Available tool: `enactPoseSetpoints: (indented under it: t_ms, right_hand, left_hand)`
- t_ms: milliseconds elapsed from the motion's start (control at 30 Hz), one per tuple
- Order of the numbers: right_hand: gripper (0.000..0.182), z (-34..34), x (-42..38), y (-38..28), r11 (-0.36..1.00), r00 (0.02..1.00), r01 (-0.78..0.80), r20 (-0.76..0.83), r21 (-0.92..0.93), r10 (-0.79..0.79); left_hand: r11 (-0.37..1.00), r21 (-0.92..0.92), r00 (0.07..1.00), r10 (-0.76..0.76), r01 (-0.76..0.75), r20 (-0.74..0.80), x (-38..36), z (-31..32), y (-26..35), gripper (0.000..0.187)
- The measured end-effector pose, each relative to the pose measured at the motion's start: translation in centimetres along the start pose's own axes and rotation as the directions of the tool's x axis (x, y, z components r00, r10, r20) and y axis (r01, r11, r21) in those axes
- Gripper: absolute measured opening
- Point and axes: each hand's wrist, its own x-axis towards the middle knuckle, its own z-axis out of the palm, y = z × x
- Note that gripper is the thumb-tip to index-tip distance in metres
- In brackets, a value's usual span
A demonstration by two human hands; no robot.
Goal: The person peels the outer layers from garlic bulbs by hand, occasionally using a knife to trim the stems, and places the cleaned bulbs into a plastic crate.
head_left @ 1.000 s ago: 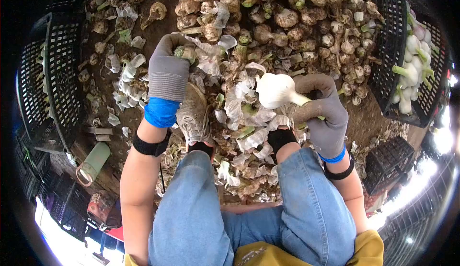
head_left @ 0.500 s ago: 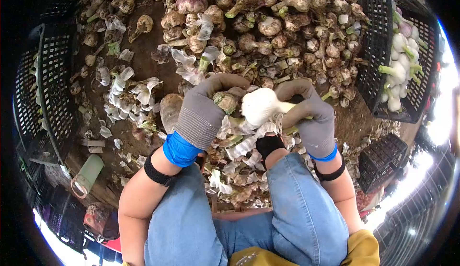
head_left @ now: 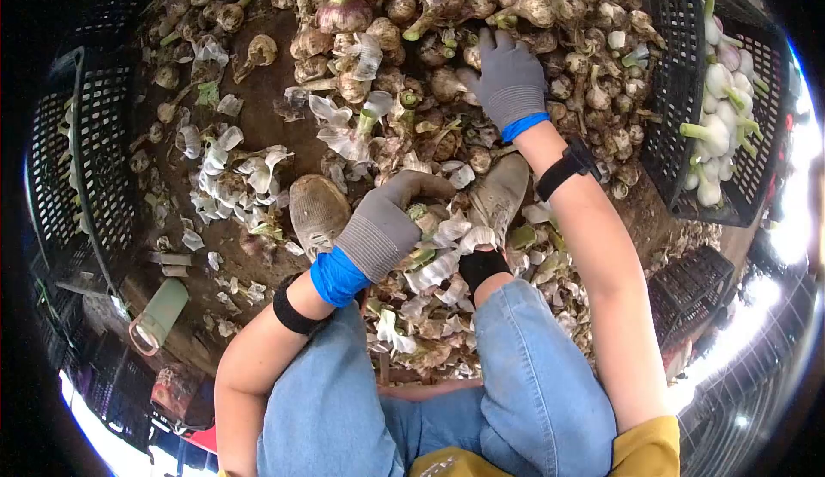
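Grey knitted gloves with blue at the wrists cover both hands. My right hand (head_left: pixel 509 80) reaches palm down onto the pile of unpeeled garlic (head_left: pixel 593 90), its fingers over the bulbs; whether it grips one is hidden. Low over the loose skins, my left hand (head_left: pixel 387 223) has its fingers curled, and something small and greenish shows by its fingertips, too hidden to name. Peeled skins (head_left: pixel 434 275) lie between my shoes. White peeled garlic bulbs (head_left: pixel 718 125) rest in the black crate on the right.
That black crate (head_left: pixel 666 107) stands at the right, with a smaller dark crate (head_left: pixel 687 292) below it. Another black crate (head_left: pixel 94 159) is at the left. A pale green cylinder (head_left: pixel 163 309) lies near it. Scattered skins (head_left: pixel 228 176) and a shoe (head_left: pixel 316 206) are left of centre.
My right hand has moved up and away from my left hand onto the garlic pile. The white bulb between the hands is gone from there. My left hand has shifted slightly down and right.
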Motion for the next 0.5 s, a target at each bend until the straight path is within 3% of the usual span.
enactPoseSetpoints:
  t_ms: [100, 167, 233, 300, 333, 367, 433, 467, 500]
  right_hand:
    - [0.066, -0.4, -0.3, 1.3, 0.979, 0.997, 0.009, -0.078, 0.206, 0.007]
    - [0.067, -3.7, -2.9, 2.0, 0.864, 0.986, 0.002, -0.147, 0.504, 0.084]
    - [0.068, -5.3, -6.1, 2.9, 0.605, 0.953, 0.128, -0.266, 0.786, 0.143]
    - [0.071, -8.2, -9.6, 1.1, 0.114, 0.991, -0.104, 0.094, 0.988, 0.091]
    - [0.072, -8.0, -11.0, 0.2, 0.158, 0.995, -0.067, 0.054, 0.985, 0.081]
    - [0.073, -7.9, -12.3, -0.8, 0.202, 0.997, -0.029, 0.015, 0.979, 0.071]
    - [0.072, -6.9, -13.3, -2.6, 0.307, 0.969, 0.212, -0.240, 0.928, 0.056]
    - [0.072, -6.6, -13.8, -3.2, 0.458, 0.950, 0.253, -0.308, 0.852, 0.049]
    - [0.073, -6.3, -13.8, -3.4, 0.413, 0.957, 0.243, -0.287, 0.878, 0.047]
  left_hand:
    - [1.000, 0.016, 0.999, 0.001, -0.001, -0.034, 0.2, -0.5, 0.1, 0.028]
    - [0.998, 0.010, 0.994, 0.058, -0.057, -0.095, 0.5, -0.7, 0.1, 0.030]
    - [0.997, -0.049, 0.989, 0.050, -0.057, -0.137, 0.3, -0.5, 0.4, 0.033]
    - [0.994, -0.092, 0.984, 0.049, -0.066, -0.173, 0.3, -0.4, 0.8, 0.035]
    - [0.973, -0.186, 0.969, 0.096, -0.140, -0.228, 0.3, -0.1, 0.3, 0.035]
    - [0.995, -0.098, 0.971, 0.011, -0.035, -0.238, 0.1, -0.3, 0.5, 0.035]
    - [0.980, 0.075, 0.948, -0.159, 0.187, -0.276, -0.2, -1.1, 1.3, 0.040]
    - [0.997, -0.074, 0.929, -0.014, -0.014, -0.370, 0.0, -0.5, -0.2, 0.040]
    - [0.999, -0.024, 0.931, -0.038, 0.031, -0.362, -0.1, -0.7, -0.2, 0.038]
